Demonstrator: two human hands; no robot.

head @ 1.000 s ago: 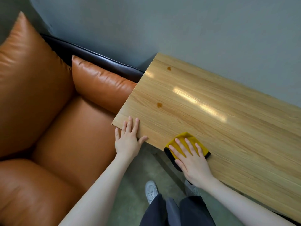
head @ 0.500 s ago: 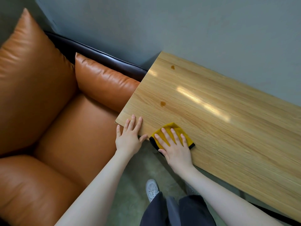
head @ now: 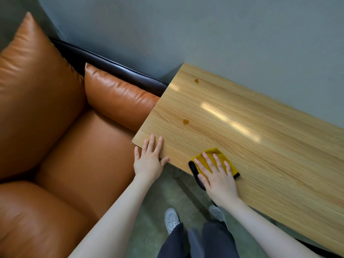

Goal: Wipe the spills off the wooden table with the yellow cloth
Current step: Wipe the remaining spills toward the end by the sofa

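The wooden table (head: 260, 146) runs from the centre to the lower right. Two small brown spills sit on it, one (head: 186, 121) near the left end and one (head: 196, 81) near the far corner. A yellow cloth (head: 211, 151) with a black edge lies at the table's near edge. My right hand (head: 217, 177) presses flat on the cloth, fingers spread. My left hand (head: 149, 162) rests open on the table's near left corner, touching no cloth. The nearer spill lies beyond the cloth, up and to the left of it.
An orange leather sofa (head: 74, 155) with a cushion (head: 119, 95) butts against the table's left end. A grey wall (head: 223, 34) runs behind the table. My legs and grey shoes (head: 171, 218) stand on the concrete floor below the near edge.
My right hand slid the cloth left toward my left hand, then back to the right along the near edge. My left hand stayed on the corner.
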